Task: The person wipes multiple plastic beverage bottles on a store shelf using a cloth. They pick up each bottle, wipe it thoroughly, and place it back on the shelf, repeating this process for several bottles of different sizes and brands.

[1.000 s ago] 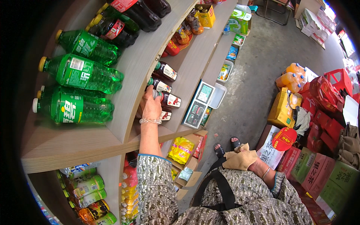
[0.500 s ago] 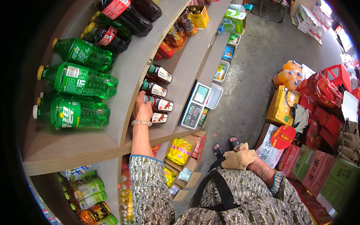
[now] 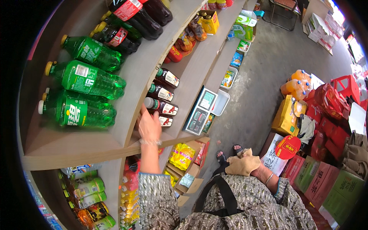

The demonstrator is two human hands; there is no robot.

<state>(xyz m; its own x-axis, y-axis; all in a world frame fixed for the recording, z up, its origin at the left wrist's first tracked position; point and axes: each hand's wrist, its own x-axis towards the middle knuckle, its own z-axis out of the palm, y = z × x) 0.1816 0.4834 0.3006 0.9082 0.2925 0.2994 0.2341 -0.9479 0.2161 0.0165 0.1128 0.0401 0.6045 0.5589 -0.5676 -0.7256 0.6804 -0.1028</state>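
Observation:
My left hand [image 3: 149, 125] is over the lower ledge of the shelf, slightly blurred, its thumb and forefinger apart. It lies beside the row of small dark bottles with white labels, covering the neck of the nearest bottle [image 3: 165, 121]. Just beyond the fingertips is the grey-capped bottle [image 3: 168, 109]; two more dark bottles, one of them green-capped [image 3: 167, 78], stand farther along. A tan cloth [image 3: 245, 163] is bunched in my right hand [image 3: 263, 171] at my waist, and it hides most of those fingers.
Large green soda bottles [image 3: 86, 78] line the upper shelf at left. A payment-code board [image 3: 201, 111] stands at the ledge's outer edge, near a white tray [image 3: 221, 102]. Snack packets fill cartons [image 3: 193, 174] below. Stacked drink boxes [image 3: 318, 178] line the right, across the grey floor [image 3: 253, 84].
My left hand has come off the grey cap and shifted toward me, down to the nearest bottle. The right hand stays at my waist with the cloth.

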